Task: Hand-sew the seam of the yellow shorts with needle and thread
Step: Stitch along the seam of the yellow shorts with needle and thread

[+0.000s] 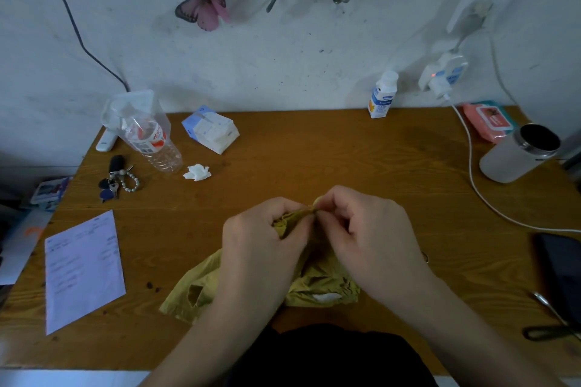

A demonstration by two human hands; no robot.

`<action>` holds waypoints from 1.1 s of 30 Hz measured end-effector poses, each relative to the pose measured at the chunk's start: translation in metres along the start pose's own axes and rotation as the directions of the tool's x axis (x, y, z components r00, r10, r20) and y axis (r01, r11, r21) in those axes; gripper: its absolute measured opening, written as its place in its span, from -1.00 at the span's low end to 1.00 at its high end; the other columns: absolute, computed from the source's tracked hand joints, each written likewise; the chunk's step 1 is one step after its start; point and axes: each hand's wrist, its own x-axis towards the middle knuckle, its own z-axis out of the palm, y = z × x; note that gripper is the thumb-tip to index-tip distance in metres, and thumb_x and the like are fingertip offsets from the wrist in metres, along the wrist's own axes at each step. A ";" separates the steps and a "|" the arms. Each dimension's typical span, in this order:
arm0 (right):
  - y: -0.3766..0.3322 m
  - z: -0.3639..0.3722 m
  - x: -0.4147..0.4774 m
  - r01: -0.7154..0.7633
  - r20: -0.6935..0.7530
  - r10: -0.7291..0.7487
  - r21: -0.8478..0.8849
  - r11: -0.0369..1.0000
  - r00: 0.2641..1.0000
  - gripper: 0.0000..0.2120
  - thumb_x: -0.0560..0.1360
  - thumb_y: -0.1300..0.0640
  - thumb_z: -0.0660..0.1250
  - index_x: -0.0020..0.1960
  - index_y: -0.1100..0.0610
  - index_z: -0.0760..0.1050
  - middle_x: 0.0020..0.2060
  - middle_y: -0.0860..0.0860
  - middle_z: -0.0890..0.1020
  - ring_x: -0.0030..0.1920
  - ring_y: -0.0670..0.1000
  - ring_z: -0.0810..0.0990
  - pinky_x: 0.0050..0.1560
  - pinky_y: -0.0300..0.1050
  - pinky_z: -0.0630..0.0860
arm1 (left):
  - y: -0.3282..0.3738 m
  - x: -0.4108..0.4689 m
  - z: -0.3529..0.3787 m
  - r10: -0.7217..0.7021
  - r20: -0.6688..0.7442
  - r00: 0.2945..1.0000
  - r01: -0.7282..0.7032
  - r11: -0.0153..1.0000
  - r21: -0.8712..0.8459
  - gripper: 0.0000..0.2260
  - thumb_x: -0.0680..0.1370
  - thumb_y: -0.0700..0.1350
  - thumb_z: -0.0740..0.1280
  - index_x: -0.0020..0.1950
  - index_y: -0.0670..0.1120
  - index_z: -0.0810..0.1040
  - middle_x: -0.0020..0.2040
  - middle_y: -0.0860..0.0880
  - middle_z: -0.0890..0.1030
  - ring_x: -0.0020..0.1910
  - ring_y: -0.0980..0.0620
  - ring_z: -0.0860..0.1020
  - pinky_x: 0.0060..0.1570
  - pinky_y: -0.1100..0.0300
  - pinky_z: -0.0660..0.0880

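Black-clothed lap [330, 355] closest. Wooden worktop [314, 151] wide. Yellow shorts [323, 289] lie crumpled at near edge, one fold lifted. Left hand [261, 236] and right hand [367, 229] close together, both pinching that fold. Needle, thread too small to see. Bunched cloth could get extra layer stitched in; close fingertips could get pricked.

Print marks the paper sheet [83, 270], the water bottle [154, 143] and the small white bottle [382, 97]. None of it reads clearly.

scuffed white wall [283, 50] | wooden table [314, 151] | pink butterfly [204, 8] | dim light
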 end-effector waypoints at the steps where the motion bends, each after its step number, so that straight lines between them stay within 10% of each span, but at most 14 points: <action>1: 0.000 0.000 0.000 0.002 -0.004 -0.002 -0.009 1.000 1.000 -0.94 0.51 0.13 0.32 -0.09 0.05 0.58 -0.47 -0.22 0.41 -0.50 -0.23 0.39 -0.49 -0.41 0.28 | 0.000 0.000 0.000 0.001 0.004 1.000 -0.001 1.000 -0.001 -0.85 0.44 -0.13 0.40 -0.25 0.14 0.62 -0.21 0.28 0.61 -0.27 0.25 0.57 -0.36 0.41 0.48; 7: 0.007 -0.006 0.004 -0.107 0.113 0.081 0.248 0.963 0.990 -0.85 0.53 0.10 0.28 0.02 0.02 0.61 -0.26 -0.14 0.66 -0.25 -0.22 0.59 -0.24 -0.32 0.51 | -0.003 0.010 -0.010 -0.125 0.111 0.986 0.140 0.980 -0.140 -0.87 0.44 -0.14 0.43 -0.29 0.04 0.67 -0.33 0.15 0.66 -0.32 0.19 0.61 -0.40 0.42 0.49; 18: 0.024 -0.017 0.007 -0.312 0.347 0.103 0.624 0.717 0.932 -0.88 0.50 0.23 0.32 -0.13 0.15 0.63 -0.58 -0.08 0.46 -0.54 -0.16 0.36 -0.47 -0.40 0.30 | -0.004 0.016 -0.019 -0.284 0.383 0.879 0.436 0.803 -0.407 -0.86 0.25 -0.05 0.45 -0.25 -0.06 0.70 -0.27 -0.13 0.70 -0.26 -0.08 0.68 -0.21 0.10 0.59; 33: 0.036 -0.020 0.011 -0.483 0.544 -0.017 0.758 0.439 0.839 -0.90 0.36 0.20 0.36 -0.20 0.14 0.65 -0.62 -0.08 0.39 -0.58 -0.15 0.28 -0.46 -0.28 0.21 | -0.004 0.024 -0.019 -0.253 0.676 0.692 0.692 0.499 -0.521 -0.93 0.26 -0.26 0.51 -0.30 -0.21 0.68 -0.38 -0.15 0.66 -0.42 -0.04 0.64 -0.38 0.18 0.58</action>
